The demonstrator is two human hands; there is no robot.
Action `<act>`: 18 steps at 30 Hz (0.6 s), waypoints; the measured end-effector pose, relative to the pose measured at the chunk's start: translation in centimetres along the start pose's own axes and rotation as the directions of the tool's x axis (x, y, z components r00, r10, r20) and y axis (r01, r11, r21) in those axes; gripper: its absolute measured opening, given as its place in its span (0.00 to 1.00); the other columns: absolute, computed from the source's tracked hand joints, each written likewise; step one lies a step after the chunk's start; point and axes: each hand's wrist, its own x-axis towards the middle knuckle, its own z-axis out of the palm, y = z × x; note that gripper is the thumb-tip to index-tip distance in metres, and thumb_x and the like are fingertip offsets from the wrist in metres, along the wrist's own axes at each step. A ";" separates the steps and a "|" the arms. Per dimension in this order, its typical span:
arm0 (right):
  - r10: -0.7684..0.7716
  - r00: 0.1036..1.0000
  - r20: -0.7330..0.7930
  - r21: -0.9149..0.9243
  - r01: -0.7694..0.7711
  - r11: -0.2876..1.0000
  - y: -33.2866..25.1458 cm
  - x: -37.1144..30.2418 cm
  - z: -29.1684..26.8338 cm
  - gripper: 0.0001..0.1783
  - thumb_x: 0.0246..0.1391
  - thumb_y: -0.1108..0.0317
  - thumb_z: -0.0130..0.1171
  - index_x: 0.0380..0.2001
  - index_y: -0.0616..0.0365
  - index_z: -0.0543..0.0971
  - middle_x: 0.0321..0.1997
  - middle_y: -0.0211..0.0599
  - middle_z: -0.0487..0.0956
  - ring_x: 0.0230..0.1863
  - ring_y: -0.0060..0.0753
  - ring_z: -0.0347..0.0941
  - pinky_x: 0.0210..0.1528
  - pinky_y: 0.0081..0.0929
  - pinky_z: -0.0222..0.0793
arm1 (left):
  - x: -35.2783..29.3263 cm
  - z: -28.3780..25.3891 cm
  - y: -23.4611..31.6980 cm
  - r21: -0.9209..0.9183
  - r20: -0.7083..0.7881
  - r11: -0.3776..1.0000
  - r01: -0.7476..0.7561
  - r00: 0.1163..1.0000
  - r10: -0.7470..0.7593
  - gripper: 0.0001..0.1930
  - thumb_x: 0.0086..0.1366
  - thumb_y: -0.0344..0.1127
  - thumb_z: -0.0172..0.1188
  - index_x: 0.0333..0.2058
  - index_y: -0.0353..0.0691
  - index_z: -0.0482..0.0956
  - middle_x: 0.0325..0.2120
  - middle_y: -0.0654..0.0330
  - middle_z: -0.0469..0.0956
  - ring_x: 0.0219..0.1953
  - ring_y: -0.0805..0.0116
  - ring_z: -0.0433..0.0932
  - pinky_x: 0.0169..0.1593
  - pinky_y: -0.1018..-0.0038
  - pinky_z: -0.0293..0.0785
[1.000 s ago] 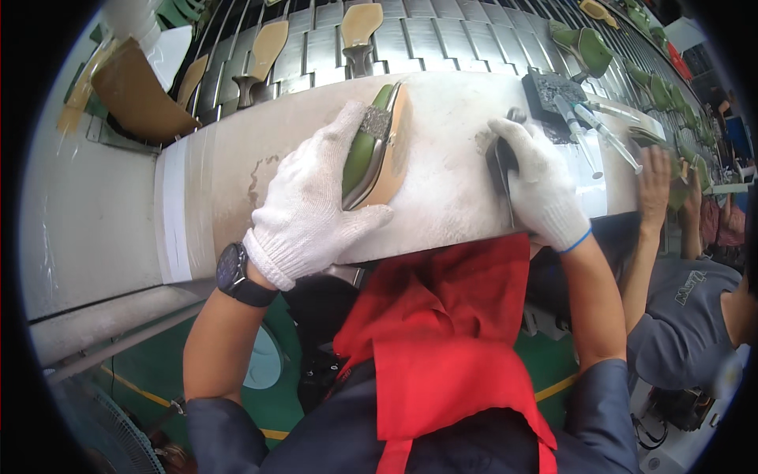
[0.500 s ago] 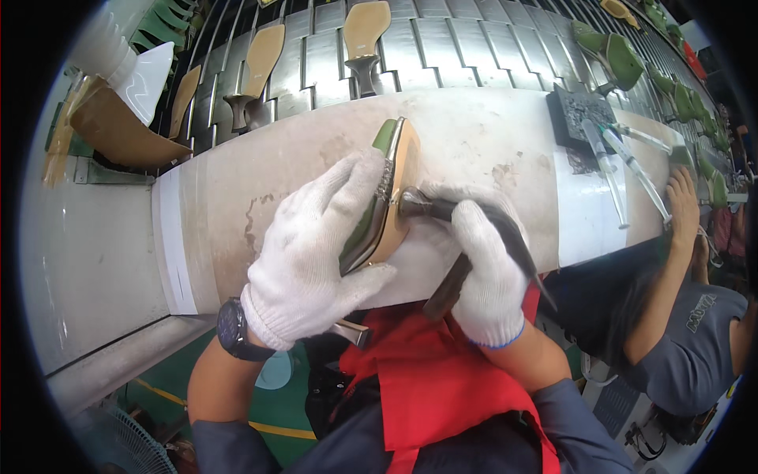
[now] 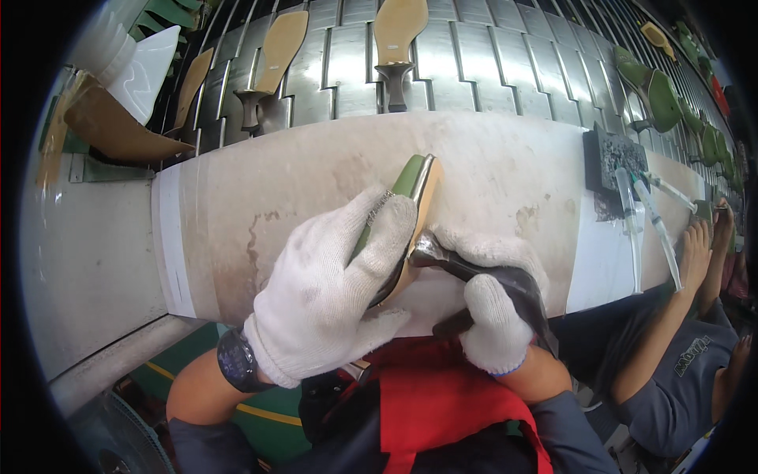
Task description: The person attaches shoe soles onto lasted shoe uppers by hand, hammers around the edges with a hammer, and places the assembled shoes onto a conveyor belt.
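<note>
Fingers of the gloved left hand [image 3: 324, 292] lie close together over one green shoe [image 3: 418, 188] with a tan sole, gripping it from its left side, while the thumb sticks out separately below, toward the right. Fingers of the gloved right hand [image 3: 501, 316] pinch one dark hammer [image 3: 462, 267], with the forefinger stretched along the far side and the thumb bent on the near side.

The shoe is above the near middle part of the worktop [image 3: 489, 170]; whether it rests there cannot be told. Its long axis runs away from the person and leans slightly right, one end pointing to the far side, the other back toward the person; the glove hides too much to tell toe from heel. It is tipped on its side, so the sole faces right, toward the hammer. The hammer's rounded metal face is right at the sole; contact is unclear.

Beyond lies a slatted metal conveyor [image 3: 497, 67], with two tan soles [image 3: 400, 31] whose dark heels point toward the person. To the right are one black block [image 3: 612, 154] and three syringes [image 3: 655, 229], near a co-worker's two bare hands [image 3: 695, 254]. One dark watch [image 3: 237, 359] circles the left wrist.
</note>
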 end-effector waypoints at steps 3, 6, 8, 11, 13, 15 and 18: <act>-0.242 0.932 0.270 -0.248 0.310 0.918 -0.9 2.7 -1.6 0.18 0.63 0.78 0.71 0.56 0.66 0.85 0.58 0.56 0.89 0.61 0.46 0.88 0.66 0.41 0.83 | 0.3 -0.3 0.1 0.007 0.023 1.000 -0.004 1.000 0.004 0.59 0.45 0.34 0.87 0.76 0.30 0.68 0.67 0.31 0.75 0.65 0.32 0.79 0.68 0.49 0.76; -0.085 0.871 0.483 -0.542 0.374 0.753 -5.7 5.7 -0.9 0.19 0.58 0.77 0.75 0.53 0.63 0.87 0.54 0.50 0.91 0.56 0.42 0.91 0.60 0.38 0.86 | -0.2 0.1 -0.1 0.037 -0.044 0.999 -0.016 0.999 0.018 0.59 0.46 0.33 0.86 0.77 0.29 0.66 0.67 0.32 0.75 0.65 0.33 0.79 0.68 0.49 0.76; -0.153 0.852 0.500 -0.552 0.450 0.702 -6.0 6.3 -0.2 0.17 0.60 0.76 0.74 0.52 0.61 0.88 0.50 0.42 0.92 0.51 0.35 0.92 0.55 0.35 0.88 | -0.1 0.4 -0.4 0.008 -0.064 0.999 -0.031 0.997 0.032 0.60 0.46 0.33 0.85 0.78 0.29 0.64 0.66 0.34 0.76 0.65 0.34 0.80 0.68 0.49 0.76; 0.248 0.906 0.343 -0.498 -0.048 0.866 -6.9 6.2 -0.7 0.15 0.68 0.79 0.63 0.57 0.68 0.85 0.55 0.51 0.90 0.58 0.40 0.88 0.63 0.36 0.83 | -0.6 0.7 -0.7 -0.043 -0.085 0.999 -0.010 0.996 0.006 0.62 0.47 0.32 0.84 0.79 0.28 0.60 0.64 0.36 0.78 0.63 0.35 0.81 0.68 0.50 0.75; 0.228 0.947 0.228 -0.547 -0.069 0.834 -7.6 5.8 -0.4 0.13 0.69 0.76 0.68 0.55 0.63 0.86 0.55 0.44 0.90 0.57 0.32 0.87 0.64 0.34 0.82 | -1.0 0.6 -1.0 -0.023 -0.063 0.998 0.056 0.996 -0.057 0.63 0.48 0.31 0.83 0.81 0.28 0.57 0.60 0.37 0.79 0.61 0.36 0.81 0.67 0.51 0.75; 0.045 0.976 0.214 -0.584 0.091 0.807 -7.9 5.4 -0.2 0.17 0.69 0.74 0.63 0.58 0.70 0.83 0.57 0.53 0.88 0.58 0.43 0.88 0.64 0.37 0.83 | -1.4 0.6 -1.1 -0.011 -0.071 0.998 0.066 0.995 -0.066 0.63 0.48 0.31 0.83 0.80 0.28 0.56 0.60 0.37 0.79 0.61 0.36 0.81 0.68 0.52 0.74; -0.227 0.972 -0.056 -0.497 0.170 0.851 -8.9 2.9 2.1 0.27 0.69 0.65 0.54 0.62 0.79 0.77 0.58 0.68 0.85 0.57 0.60 0.87 0.62 0.45 0.85 | -1.3 0.3 -1.2 -0.028 -0.060 0.998 0.060 0.996 -0.062 0.63 0.47 0.32 0.83 0.80 0.27 0.56 0.61 0.37 0.79 0.62 0.36 0.80 0.68 0.51 0.74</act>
